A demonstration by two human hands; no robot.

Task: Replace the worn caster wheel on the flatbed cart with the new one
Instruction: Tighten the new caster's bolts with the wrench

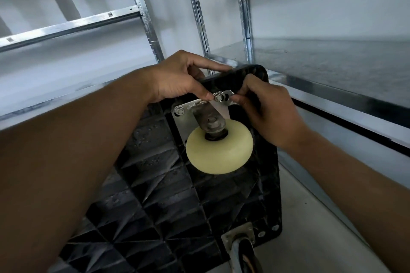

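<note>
Firstly, the grip of the left hand (177, 80) is narrow: its fingers curl over the upper edge of the flatbed cart (168, 184), and the thumb comes from the near side, its tip touching a nut (218, 97) at the top corner of the mounting plate (185, 115). The grip of the right hand (268, 113) is also narrow, with the fingers curled and the fingertips pinching a small shiny metal piece (227, 95) just beside the same nut. I cannot tell if this piece is a tool or a corner of the plate.

Below the two hands, the cream caster wheel (219, 153) stands out from the plate on a grey metal fork (206, 115), with its axle bolt facing the camera. It looks clean and smooth. A second bolt (178, 111) sits in the left corner of the plate.

The cart is black plastic, tipped up so that its ribbed underside faces the person. At its lower edge, a second caster (240, 239) with a dull plate and a darker wheel is fixed, partly cut by the frame.

Behind and on both sides stands grey metal shelving (199, 17), and the cart's top edge is close to one upright. The pale floor (310, 217) shows at the lower right.
</note>
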